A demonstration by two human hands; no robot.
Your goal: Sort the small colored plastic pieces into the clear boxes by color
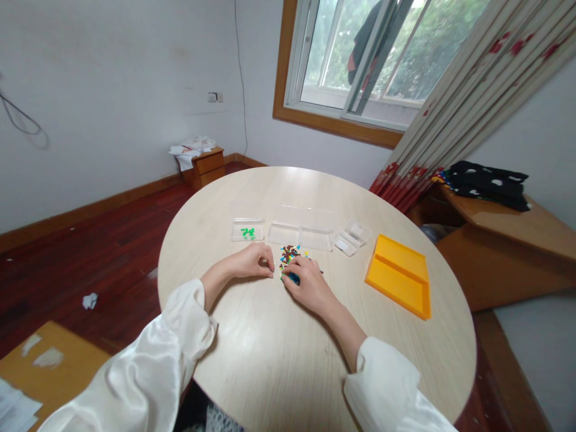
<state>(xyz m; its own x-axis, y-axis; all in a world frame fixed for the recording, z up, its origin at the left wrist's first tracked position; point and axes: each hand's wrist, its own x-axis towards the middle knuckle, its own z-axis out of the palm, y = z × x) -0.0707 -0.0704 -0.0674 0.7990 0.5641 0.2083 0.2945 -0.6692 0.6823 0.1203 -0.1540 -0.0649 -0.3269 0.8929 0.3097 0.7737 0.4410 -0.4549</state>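
A pile of small brown, blue and yellow pieces (289, 254) lies near the middle of the round table. My right hand (307, 282) rests over the near side of the pile, its fingers bent down among the pieces and partly covering them. Just left of the pile, my left hand (255, 261) has its thumb and fingertips brought together close to the tabletop; anything between them is too small to make out. Behind it, a clear box (234, 231) holds several green pieces (248, 233).
Behind the pile stands a clear two-part box (316, 238), with a smaller clear case (351, 238) to its right. A yellow divided tray (399, 273) lies at the right of the round table (279, 366). A wooden desk (522, 240) stands beyond.
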